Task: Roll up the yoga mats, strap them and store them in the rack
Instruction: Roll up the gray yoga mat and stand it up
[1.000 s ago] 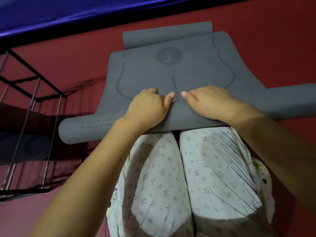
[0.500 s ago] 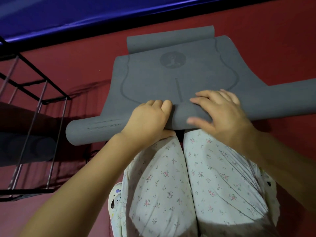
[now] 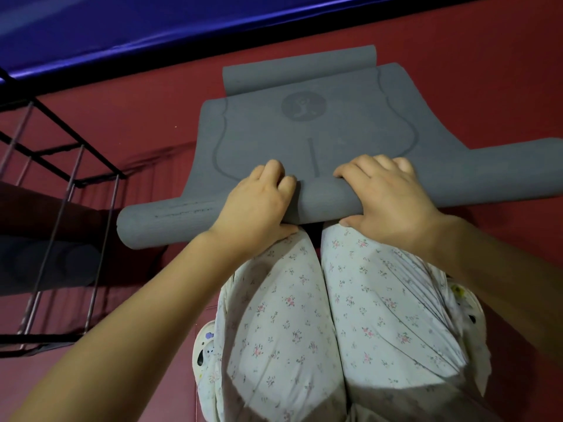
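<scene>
Rolling grey yoga mat [image 3: 304, 132]: both hands re-gripped vs 0.5 s ago, left hand [image 3: 259, 202] & right hand [image 3: 390, 196] fingers now curled over the roll [image 3: 170, 220], thumbs under, ready for next turn.

Dark red floor [image 3: 457, 71], blue padded band [image 3: 122, 35] along the far edge, dim light

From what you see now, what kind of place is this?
Probably a yoga or exercise room: a grey mat half rolled on red padded floor, a metal rack beside it.
</scene>
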Tool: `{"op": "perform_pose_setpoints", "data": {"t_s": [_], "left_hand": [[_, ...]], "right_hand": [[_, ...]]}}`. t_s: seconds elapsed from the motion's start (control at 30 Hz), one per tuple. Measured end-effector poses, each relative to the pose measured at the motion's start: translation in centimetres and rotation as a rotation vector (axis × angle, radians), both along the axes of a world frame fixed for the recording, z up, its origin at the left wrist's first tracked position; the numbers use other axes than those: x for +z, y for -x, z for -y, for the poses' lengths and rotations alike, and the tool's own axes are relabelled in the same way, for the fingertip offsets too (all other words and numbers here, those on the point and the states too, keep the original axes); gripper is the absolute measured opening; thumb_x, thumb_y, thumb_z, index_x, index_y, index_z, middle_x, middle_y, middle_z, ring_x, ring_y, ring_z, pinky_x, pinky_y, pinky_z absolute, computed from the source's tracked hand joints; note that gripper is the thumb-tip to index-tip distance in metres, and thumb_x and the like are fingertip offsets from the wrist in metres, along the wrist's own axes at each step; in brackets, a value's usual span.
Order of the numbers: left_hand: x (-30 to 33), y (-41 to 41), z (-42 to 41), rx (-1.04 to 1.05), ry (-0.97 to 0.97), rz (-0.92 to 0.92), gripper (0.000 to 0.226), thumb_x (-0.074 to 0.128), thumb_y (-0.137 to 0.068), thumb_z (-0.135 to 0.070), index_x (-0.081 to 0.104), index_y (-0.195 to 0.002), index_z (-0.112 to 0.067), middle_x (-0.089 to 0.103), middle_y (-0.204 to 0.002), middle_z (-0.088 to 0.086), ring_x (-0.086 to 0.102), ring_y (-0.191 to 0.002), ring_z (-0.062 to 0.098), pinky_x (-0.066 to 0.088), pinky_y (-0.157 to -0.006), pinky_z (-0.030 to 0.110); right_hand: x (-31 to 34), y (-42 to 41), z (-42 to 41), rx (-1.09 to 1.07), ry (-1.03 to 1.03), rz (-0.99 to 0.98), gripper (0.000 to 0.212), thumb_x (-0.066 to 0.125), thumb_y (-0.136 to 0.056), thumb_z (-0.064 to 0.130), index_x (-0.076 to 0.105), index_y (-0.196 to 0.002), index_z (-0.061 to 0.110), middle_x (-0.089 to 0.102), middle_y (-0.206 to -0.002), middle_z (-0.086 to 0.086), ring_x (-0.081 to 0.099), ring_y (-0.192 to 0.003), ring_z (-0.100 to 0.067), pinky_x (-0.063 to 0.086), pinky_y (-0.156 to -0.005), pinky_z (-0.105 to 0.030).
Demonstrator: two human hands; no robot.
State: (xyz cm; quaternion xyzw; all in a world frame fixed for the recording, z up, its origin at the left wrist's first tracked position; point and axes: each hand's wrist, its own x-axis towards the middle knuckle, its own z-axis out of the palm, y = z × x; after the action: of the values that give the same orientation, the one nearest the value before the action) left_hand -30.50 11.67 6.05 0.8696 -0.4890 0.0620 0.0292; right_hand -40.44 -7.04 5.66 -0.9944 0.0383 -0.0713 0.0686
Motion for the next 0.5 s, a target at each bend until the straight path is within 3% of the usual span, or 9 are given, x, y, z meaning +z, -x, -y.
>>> {"op": "perform_pose_setpoints", "data": {"t_s": [0.3, 0.4, 0.5], "left_hand": [[4.2, 1.7, -1.4, -0.157, 0.025, -0.049, 0.053, 0.074, -0.060, -0.040, 0.061, -0.099, -0.006, 0.059, -0.087, 0.008, 0.059, -0.068, 0.029, 0.049, -0.054, 0.032], [5.9, 3.5, -2.2, -0.277, -0.038, -0.089, 0.047, 0.070, -0.061, -0.045, 0.061, -0.090, -0.008, 0.059, -0.081, 0.005, 0.058, -0.062, 0.027, 0.048, -0.050, 0.035], [6.8, 5.1, -3.0, -0.333, -0.115, -0.158, 0.045, 0.071, -0.061, -0.046, 0.063, -0.088, -0.012, 0.059, -0.079, 0.000, 0.058, -0.060, 0.022, 0.048, -0.049, 0.035]], "right_hand": [[3.5, 3.0, -0.4, 0.040, -0.028, -0.027, 0.055, 0.077, -0.066, 0.047, 0.051, -0.111, 0.029, 0.051, -0.105, 0.011, 0.046, -0.103, -0.016, 0.019, -0.094, -0.027], [3.8, 6.2, -1.2, 0.090, -0.054, 0.026, 0.052, 0.074, -0.057, 0.051, 0.058, -0.095, 0.020, 0.059, -0.087, 0.006, 0.056, -0.079, -0.020, 0.041, -0.078, -0.033], [3.8, 8.8, -1.9, 0.109, -0.081, -0.045, 0.055, 0.067, -0.052, 0.062, 0.059, -0.091, 0.024, 0.060, -0.080, 0.011, 0.058, -0.068, -0.016, 0.041, -0.063, -0.025]]}}
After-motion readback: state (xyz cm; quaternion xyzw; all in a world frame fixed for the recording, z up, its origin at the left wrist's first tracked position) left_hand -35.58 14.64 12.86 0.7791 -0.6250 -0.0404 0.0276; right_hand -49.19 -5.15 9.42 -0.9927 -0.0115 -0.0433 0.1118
